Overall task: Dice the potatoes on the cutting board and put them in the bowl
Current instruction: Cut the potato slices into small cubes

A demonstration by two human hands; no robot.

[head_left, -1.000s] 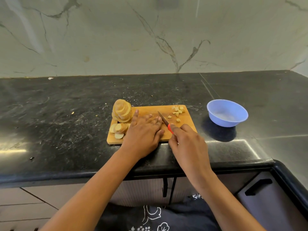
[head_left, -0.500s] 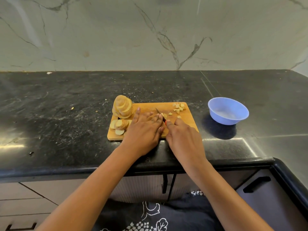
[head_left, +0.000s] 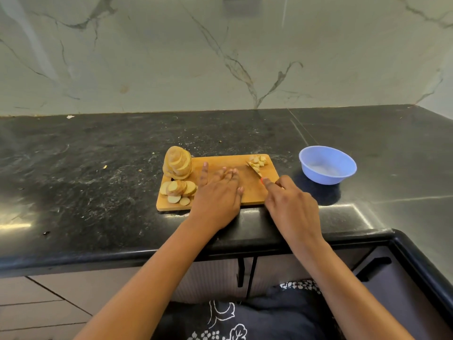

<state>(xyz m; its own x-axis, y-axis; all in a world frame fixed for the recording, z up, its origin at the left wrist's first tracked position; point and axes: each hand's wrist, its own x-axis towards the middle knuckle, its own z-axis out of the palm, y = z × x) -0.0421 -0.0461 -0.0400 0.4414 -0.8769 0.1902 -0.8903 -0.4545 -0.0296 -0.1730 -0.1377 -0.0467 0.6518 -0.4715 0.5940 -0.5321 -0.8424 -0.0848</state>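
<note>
Left hand (head_left: 218, 192) lies flat on board (head_left: 228, 161), fingers straight, nothing seen under it. Right hand (head_left: 291, 204), just to its right, grips knife (head_left: 253, 168) by the handle, blade reaching ahead into a small dice (head_left: 257, 161) pile. Left of left hand: loose slices (head_left: 177, 188), then a stack (head_left: 177, 163) beyond, uncut. Bowl (head_left: 327, 165) sits right of right hand, off board, no potato visible inside. Judged early: few dice done, most slicing and all transfer left.

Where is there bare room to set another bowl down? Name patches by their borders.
Free: counter left of the board, and behind it up to the wall. Crowded: board, with slices, dice, left hand, right hand holding knife.
</note>
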